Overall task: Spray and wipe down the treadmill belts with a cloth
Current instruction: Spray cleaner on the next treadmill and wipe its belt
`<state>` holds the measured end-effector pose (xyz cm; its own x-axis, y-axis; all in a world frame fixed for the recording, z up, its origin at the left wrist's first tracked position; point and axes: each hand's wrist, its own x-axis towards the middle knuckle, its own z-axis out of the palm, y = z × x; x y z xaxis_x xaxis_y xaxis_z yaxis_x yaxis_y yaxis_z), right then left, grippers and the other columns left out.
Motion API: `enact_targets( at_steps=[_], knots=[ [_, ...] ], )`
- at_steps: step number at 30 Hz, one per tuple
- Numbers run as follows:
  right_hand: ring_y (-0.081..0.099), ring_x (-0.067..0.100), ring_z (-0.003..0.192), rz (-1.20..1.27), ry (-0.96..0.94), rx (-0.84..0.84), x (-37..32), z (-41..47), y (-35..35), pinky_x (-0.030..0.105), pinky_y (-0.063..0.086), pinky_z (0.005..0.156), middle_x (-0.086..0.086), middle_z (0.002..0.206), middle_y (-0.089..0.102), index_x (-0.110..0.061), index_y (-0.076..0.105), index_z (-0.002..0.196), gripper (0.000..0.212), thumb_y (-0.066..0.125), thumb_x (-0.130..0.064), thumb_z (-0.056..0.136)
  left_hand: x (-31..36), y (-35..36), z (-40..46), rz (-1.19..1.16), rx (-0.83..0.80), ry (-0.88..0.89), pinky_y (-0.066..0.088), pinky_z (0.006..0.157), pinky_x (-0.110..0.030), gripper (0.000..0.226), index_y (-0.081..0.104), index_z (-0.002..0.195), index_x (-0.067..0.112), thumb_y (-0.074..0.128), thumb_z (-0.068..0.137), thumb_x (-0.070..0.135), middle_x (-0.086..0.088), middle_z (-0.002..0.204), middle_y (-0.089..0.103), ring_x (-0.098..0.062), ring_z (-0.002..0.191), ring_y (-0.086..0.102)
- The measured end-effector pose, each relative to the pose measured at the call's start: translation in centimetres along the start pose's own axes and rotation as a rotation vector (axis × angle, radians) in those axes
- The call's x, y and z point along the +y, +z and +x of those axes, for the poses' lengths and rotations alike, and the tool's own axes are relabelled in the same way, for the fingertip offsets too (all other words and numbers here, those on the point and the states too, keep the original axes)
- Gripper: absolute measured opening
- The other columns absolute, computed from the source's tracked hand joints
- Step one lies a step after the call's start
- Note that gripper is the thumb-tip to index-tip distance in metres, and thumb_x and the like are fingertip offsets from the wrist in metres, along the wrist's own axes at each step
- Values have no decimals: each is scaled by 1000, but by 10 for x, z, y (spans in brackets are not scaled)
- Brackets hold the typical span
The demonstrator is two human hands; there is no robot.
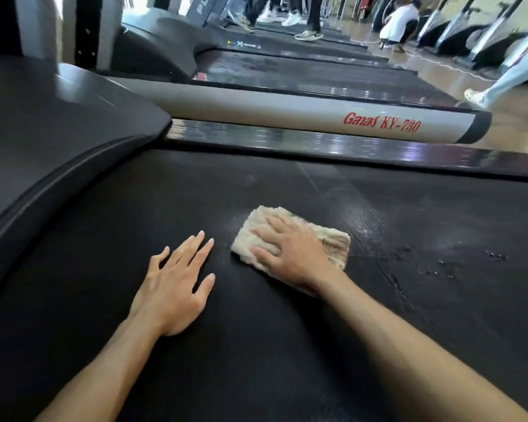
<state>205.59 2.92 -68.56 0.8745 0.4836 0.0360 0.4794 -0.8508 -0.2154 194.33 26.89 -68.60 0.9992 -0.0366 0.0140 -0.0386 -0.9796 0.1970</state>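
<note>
The right hand (290,251) lies flat on a folded beige cloth (333,242), fingers spread and nearly straight, pressing it down onto the black treadmill belt (256,345) rather than clutching it. Just left of the cloth, the left hand (177,281) rests palm down on the belt with its fingers straight and fanned, holding nothing. To the right of the cloth the belt shows wet streaks and small droplets (497,255). Beyond the cloth runs a glossy dark foot rail (317,141), and past that a grey side rail (287,112) lettered "Ganas KY-730" in red. Left of the cloth the dark motor cover (43,132) curves up. Far beyond the cloth lie more treadmills (302,68), with people's legs and shoes (308,35) on them and a crouching person (398,24) on the floor.
</note>
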Motion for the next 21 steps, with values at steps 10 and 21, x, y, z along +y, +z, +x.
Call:
enact_targets(
  at_steps=[10,21],
  knots=[
    [11,16,157,-12,236,35,58,59,-11,49,13,126,-14,169,22,-47,38,153,75,19,-79,88,-6,-7,17,-114,31,48,0,127,-35,76,15,160,39,17,88,63,22,167,0,6,151,-10],
    [21,15,154,-30,262,100,106,83,-12,43,19,125,-12,165,31,-38,42,153,87,16,-83,83,-20,5,132,27,-4,-94,-6,126,-42,71,-4,163,26,21,103,56,12,168,-14,-2,153,-14]
  ],
)
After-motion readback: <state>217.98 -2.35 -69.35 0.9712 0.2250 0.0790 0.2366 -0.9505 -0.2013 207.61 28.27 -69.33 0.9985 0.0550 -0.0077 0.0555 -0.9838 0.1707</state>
